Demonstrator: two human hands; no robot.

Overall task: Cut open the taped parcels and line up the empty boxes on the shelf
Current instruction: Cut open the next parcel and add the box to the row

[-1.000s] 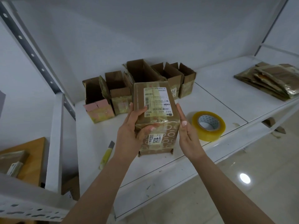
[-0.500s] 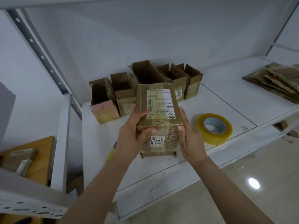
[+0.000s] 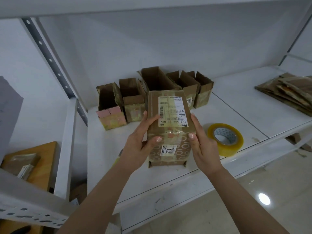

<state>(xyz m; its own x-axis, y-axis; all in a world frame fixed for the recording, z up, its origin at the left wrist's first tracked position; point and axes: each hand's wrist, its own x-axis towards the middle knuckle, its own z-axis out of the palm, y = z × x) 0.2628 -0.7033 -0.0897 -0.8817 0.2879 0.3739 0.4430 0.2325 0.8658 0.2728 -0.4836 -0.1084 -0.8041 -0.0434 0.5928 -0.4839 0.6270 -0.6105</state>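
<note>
Head view: my left hand (image 3: 140, 146) and right hand (image 3: 200, 142) clasp the parcel (image 3: 168, 125) from either side, fingers curled on its near top edge. It stands on the shelf (image 3: 104, 149), long axis running away from me, equally near both hands.

A plain white wall (image 3: 168, 36) stands behind a white metal shelf unit (image 3: 194, 181). A grey perforated upright (image 3: 49, 56) rises at its left edge. Below its front edge lies glossy beige floor (image 3: 253, 191), carrying 1 bright round light reflection (image 3: 264, 198).
</note>
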